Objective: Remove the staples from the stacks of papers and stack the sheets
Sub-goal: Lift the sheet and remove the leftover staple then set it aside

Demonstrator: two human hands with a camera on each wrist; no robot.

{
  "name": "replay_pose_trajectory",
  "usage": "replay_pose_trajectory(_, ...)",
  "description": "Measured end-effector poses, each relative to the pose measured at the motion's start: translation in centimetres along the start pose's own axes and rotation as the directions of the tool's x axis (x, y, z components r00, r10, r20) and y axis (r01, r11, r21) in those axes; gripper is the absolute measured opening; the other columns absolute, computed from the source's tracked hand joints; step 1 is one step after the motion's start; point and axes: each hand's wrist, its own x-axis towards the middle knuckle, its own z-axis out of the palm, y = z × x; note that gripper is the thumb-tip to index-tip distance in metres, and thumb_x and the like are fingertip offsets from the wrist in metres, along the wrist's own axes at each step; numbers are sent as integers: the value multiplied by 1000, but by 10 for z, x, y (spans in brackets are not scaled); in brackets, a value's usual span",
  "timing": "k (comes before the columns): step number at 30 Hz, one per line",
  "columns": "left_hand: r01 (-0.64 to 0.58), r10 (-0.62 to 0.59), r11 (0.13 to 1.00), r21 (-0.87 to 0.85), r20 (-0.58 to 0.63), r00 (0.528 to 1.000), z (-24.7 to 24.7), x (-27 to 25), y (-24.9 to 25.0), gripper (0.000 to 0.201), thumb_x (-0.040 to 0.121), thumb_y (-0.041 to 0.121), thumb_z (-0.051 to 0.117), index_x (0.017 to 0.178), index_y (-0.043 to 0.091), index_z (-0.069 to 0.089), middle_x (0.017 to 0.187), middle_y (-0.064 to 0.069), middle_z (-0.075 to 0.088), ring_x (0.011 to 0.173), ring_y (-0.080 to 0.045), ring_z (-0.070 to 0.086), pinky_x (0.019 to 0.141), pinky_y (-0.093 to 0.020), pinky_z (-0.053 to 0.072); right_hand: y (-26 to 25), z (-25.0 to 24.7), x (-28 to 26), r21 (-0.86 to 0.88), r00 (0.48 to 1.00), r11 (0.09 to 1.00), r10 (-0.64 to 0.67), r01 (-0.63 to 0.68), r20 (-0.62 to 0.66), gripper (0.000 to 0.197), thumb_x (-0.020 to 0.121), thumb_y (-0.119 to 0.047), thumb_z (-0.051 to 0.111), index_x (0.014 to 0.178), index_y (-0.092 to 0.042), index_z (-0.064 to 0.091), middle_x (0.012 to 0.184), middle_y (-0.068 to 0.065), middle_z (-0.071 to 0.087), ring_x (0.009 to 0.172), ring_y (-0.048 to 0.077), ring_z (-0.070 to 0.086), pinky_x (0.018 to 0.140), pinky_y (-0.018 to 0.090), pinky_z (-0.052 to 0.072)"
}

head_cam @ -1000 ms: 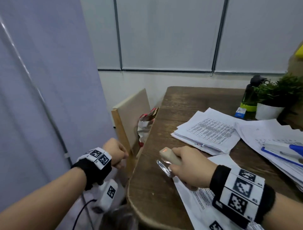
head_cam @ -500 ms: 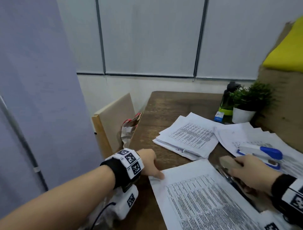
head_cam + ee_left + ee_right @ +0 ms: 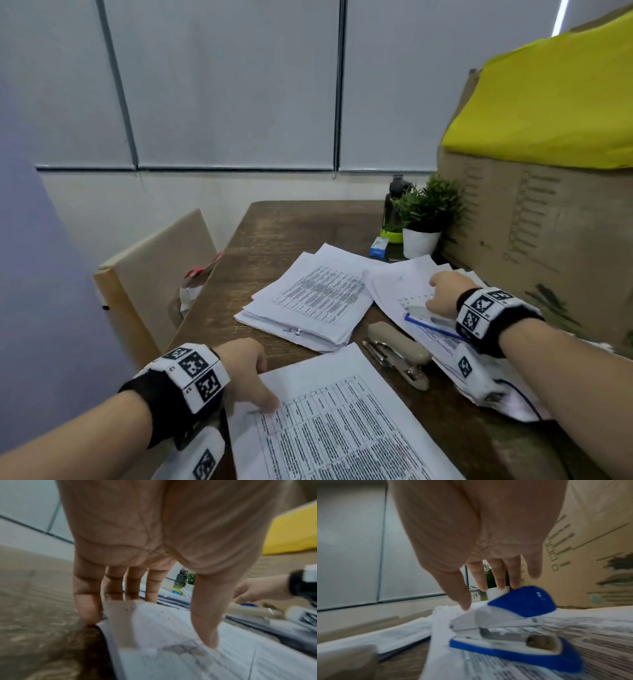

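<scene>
Right hand [image 3: 443,294] released beige stapler [image 3: 399,353], fingers [image 3: 500,577] spread

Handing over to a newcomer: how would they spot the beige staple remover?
On the wooden table, look between the near sheet and the right-hand pile of papers. The beige staple remover lies there untouched, unlike the blue-and-white stapler under the right hand.

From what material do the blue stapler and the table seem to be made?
Blue stapler: probably moulded plastic, glossy on the blue cap, which shows a highlight; grey inner parts may be metal. Table: dark wood or wood-look laminate, matt, with visible grain; I cannot tell which.
</scene>
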Motion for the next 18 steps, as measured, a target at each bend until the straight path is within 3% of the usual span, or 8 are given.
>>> replay_pose_trajectory(3,-18,15,995,94,32,999,5,-2,5,65,72,43,82,124,20,50,112,6,50,95,-14,53,76,-27,49,11,14,7,-71,993,997,-18,26,117,31,85,-27,64,112,-11,61,108,9,61,98,26,58,79,27,44)
replay_pose_trajectory(6,-29,24,996,80,53,998,7,0,9,59,74,40,81,118,19,49,113,4,52,95,-14,52,74,-26,47,21,17,9,-25,996,999,44,-42,82,19,72,-30,68,81,-19,55,85,5,57,80,24,55,73,27,46)
replay_pose_trajectory(9,-45,42,996,71,34,999,8,1,7,54,73,40,82,115,22,53,111,6,57,94,-13,55,75,-25,46,26,1,1,254,996,965,80,-66,-46,19,74,-28,72,73,-13,62,73,8,63,74,27,62,62,28,47)
replay_pose_trajectory(10,-49,48,997,64,19,999,8,0,7,57,71,41,82,118,24,54,111,8,58,96,-13,56,79,-25,47,25,-7,-6,463,989,884,118,-66,-86,16,77,-22,74,76,-9,64,73,9,63,70,26,61,57,27,47)
replay_pose_trajectory(12,-74,74,996,44,-14,997,9,-2,7,53,69,42,82,115,27,59,106,12,60,96,-10,59,80,-25,49,20,-24,-22,835,984,550,153,-9,-91,13,77,-7,74,86,-3,65,74,11,63,66,24,60,51,27,51)
replay_pose_trajectory(14,-113,113,994,-4,-63,992,3,-7,7,39,69,39,82,103,28,66,96,14,66,88,-8,63,76,-24,52,13,-38,-41,986,994,166,106,14,-32,17,78,8,64,94,2,61,81,14,62,73,26,60,53,29,52)
replay_pose_trajectory(15,-131,126,990,-49,-89,988,-1,-8,5,34,68,37,82,97,28,68,93,13,69,86,-7,66,75,-25,55,9,-41,-51,999,999,46,49,-3,1,18,78,14,56,92,2,59,80,15,62,72,27,60,53,29,51)
replay_pose_trajectory(18,-217,186,942,-256,-141,972,-19,-16,-3,22,68,24,85,87,26,72,87,6,76,83,-11,72,77,-28,59,-6,-46,-95,996,976,-4,-200,-90,87,25,76,23,45,82,3,58,73,17,57,58,26,55,45,26,49)
